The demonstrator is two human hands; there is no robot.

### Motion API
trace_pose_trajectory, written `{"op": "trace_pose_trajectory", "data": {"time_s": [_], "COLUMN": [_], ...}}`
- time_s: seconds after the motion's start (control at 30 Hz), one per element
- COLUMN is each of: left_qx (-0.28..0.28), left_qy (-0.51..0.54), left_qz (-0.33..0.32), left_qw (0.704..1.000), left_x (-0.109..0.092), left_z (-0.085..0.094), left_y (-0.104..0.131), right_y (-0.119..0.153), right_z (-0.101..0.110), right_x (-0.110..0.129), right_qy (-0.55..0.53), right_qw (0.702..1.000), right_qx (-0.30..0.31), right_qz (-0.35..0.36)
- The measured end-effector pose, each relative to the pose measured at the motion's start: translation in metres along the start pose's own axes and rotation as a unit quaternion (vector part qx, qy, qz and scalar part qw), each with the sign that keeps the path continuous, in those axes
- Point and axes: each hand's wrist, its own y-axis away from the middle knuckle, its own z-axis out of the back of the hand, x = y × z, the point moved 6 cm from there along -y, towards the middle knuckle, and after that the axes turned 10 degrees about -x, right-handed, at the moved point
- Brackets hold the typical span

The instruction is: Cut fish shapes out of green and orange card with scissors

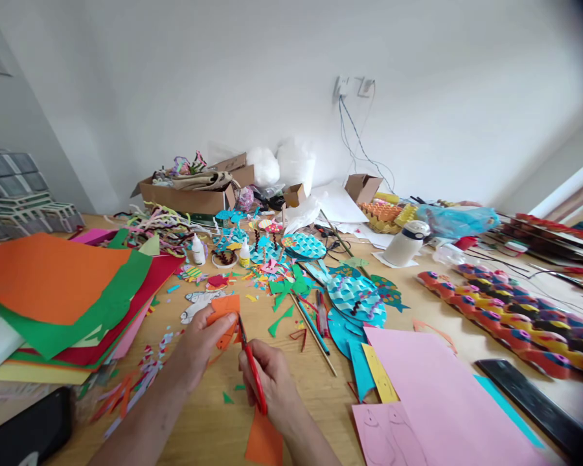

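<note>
Near the middle of the table my left hand (200, 343) pinches a piece of orange paper (226, 304). In my right hand (274, 382) is a pair of red-handled scissors (255, 378), whose blades point up and left at the paper's right edge. Whether the blades are cutting into it I cannot tell. Another orange paper piece (263, 440) lies below my right hand and is partly covered by it. Small green scraps (228, 398) rest on the wood between my arms. Grey paper fish (199, 305) lie just beyond my left hand.
Coloured paper sheets (53, 278) are stacked at left, above a black phone (34, 424). Pink paper (437, 395) and a dark remote (529, 401) lie right. Blue paper crafts (354, 298), glue bottles (198, 249), a white tumbler (407, 244) and painted egg trays (510, 317) stand farther off.
</note>
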Motion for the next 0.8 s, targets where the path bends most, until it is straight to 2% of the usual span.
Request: {"op": "trace_pose_trajectory", "data": {"time_s": [0.33, 0.57, 0.8], "left_qx": [-0.014, 0.035, 0.044], "left_qy": [0.033, 0.027, 0.004], "left_qz": [0.035, 0.045, 0.056], "left_qw": [0.999, 0.998, 0.997], "left_x": [-0.004, -0.009, -0.010], "left_z": [-0.001, -0.004, -0.004], "left_y": [0.004, 0.005, 0.006], "right_y": [-0.001, 0.001, 0.000], "right_z": [0.001, -0.002, 0.000], "right_x": [-0.001, 0.000, 0.001], "right_qy": [0.025, 0.003, 0.022], "right_qw": [1.000, 1.000, 1.000], "right_qx": [-0.002, 0.016, 0.008], "right_qz": [0.011, -0.016, 0.000]}}
